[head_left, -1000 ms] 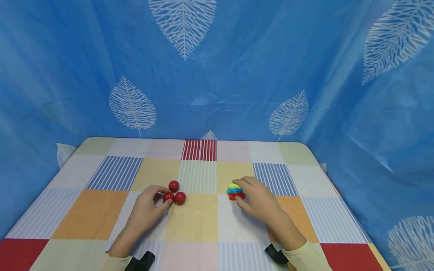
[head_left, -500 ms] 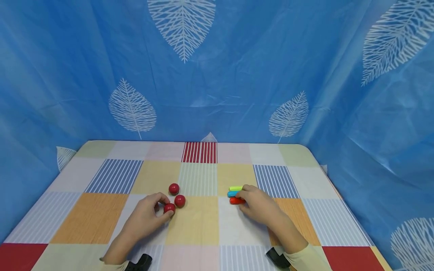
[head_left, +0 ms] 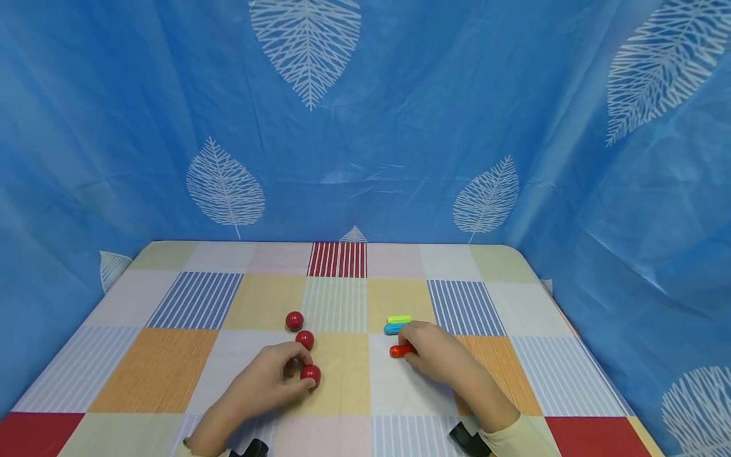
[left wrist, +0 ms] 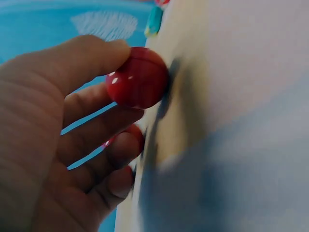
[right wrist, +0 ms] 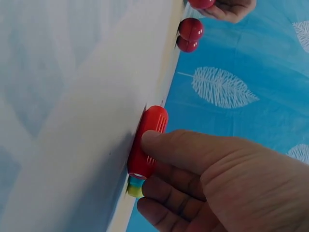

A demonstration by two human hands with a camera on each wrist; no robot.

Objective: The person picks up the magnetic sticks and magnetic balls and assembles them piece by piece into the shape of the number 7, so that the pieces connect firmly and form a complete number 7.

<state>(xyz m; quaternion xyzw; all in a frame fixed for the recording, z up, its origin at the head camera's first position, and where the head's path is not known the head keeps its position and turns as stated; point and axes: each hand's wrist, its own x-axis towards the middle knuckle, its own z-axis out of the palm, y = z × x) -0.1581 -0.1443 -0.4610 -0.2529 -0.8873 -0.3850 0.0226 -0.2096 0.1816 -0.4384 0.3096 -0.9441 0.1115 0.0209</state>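
Observation:
My left hand point(head_left: 265, 379) pinches a glossy dark red ball point(head_left: 310, 376) between thumb and fingers, near the middle of the table. The left wrist view shows the held ball point(left wrist: 139, 79) close to the cloth. Beyond it lie two matching balls, one nearer point(head_left: 305, 339) and one farther point(head_left: 294, 320). On the right, my right hand point(head_left: 440, 352) grips a stubby red highlighter point(head_left: 401, 351), its thumb pressed on the ribbed side point(right wrist: 150, 137). A blue highlighter point(head_left: 395, 329) and a yellow-green highlighter point(head_left: 399, 319) lie side by side just behind it. Fingers hide part of the red one.
A patchwork-patterned cloth point(head_left: 337, 393) covers the table. Blue curtains point(head_left: 365, 127) with white leaf prints hang right behind the table and along its sides. Black straps point(head_left: 469, 439) sit at both wrists.
My left hand has drawn one ball away from the other two, rightward and nearer to me. The right hand has taken hold of the red highlighter and pulled it nearer, apart from the blue one.

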